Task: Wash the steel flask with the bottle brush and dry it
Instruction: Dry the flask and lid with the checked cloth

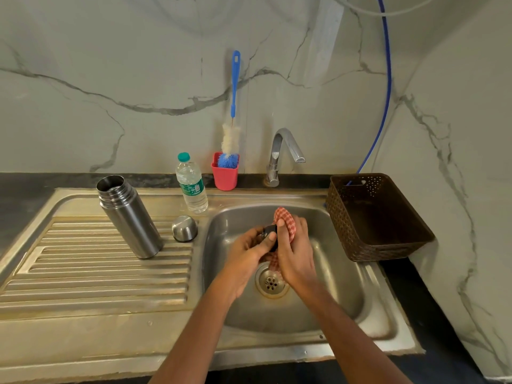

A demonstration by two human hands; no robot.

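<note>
Left hand point(246, 259) pinching small dark piece point(270, 234), right hand point(293, 253) gripping red checked cloth point(284, 217), over steel sink point(332, 273). Steel flask point(128, 217) on ridged drainboard point(97, 273); brown basket point(388, 245) right; marble wall point(110, 65).

Soft, even and rather dim light with a greenish-grey cast lies over the sink point(340, 286). Its steel basin shows a broad pale sheen rather than hard glare. Brighter streaks sit on the tap point(288, 145) behind it and on the flask point(130, 217) to its left. Shadows are faint, deepest inside the basket point(360, 245) to its right. Over the basin, the left hand point(246, 253), the right hand point(293, 253), the cloth point(284, 217) and the small dark piece point(270, 231) they hold are slightly smeared by motion. Wide-angle bending bows the sink's front edge and tilts the flask.
</note>
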